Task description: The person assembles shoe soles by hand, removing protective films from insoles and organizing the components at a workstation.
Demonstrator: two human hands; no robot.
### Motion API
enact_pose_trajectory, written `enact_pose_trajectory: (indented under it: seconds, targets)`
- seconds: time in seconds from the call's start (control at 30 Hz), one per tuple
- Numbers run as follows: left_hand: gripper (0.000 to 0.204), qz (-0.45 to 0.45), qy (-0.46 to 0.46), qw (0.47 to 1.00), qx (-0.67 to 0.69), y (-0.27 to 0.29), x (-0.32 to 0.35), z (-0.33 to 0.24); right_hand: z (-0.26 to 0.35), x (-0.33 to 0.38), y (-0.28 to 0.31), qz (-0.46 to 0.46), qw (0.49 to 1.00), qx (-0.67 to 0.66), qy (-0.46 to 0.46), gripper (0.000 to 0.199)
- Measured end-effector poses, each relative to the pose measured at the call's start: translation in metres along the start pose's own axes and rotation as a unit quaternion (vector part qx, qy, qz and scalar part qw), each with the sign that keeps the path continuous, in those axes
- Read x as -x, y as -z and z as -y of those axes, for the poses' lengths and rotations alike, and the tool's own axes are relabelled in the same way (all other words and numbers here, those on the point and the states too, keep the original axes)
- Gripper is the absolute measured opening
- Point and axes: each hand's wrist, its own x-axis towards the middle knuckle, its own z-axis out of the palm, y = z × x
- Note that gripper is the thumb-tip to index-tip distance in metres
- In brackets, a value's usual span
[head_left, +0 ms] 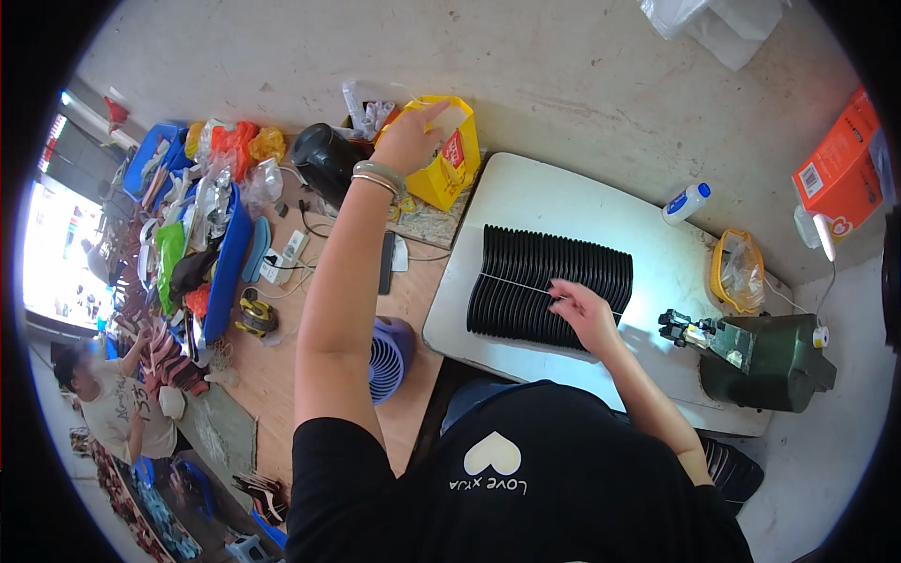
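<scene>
My left hand [413, 139] is stretched far forward to the mouth of a yellow bag [449, 155] by the wall. Its index finger points out, while the other fingertips are partly hidden by the bag. A long row of black curved pieces [516, 305], packed tightly side by side, lies on the white table [460, 310]. A thin white string [511, 281] runs across the top of the row. Just over the string hovers my right hand [584, 314], fingers loosely bent and apart; whether they touch the string is unclear.
Right of the row stand a dark green machine [774, 361], a yellow basket [739, 272] and a white bottle with a blue cap [686, 204]. On the wooden table are a black kettle [324, 159], a purple fan [389, 358] and a full blue bin [230, 272]. A person [117, 403] works at far left.
</scene>
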Motion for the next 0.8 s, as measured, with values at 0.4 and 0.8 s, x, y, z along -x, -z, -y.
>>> enact_pose_trajectory:
  seconds: [0.4, 0.8]
  targets:
    - [0.091, 0.122, 0.404, 0.875, 0.239, -0.212, 0.184, 0.03, -0.144, 0.069, 0.077, -0.278, 0.901, -0.116, -0.312, 0.074]
    - [0.091, 0.043, 0.452, 0.84, 0.296, -0.223, 0.3, -0.066, -0.151, 0.032, 0.087, -0.129, 0.947, -0.145, -0.256, 0.077]
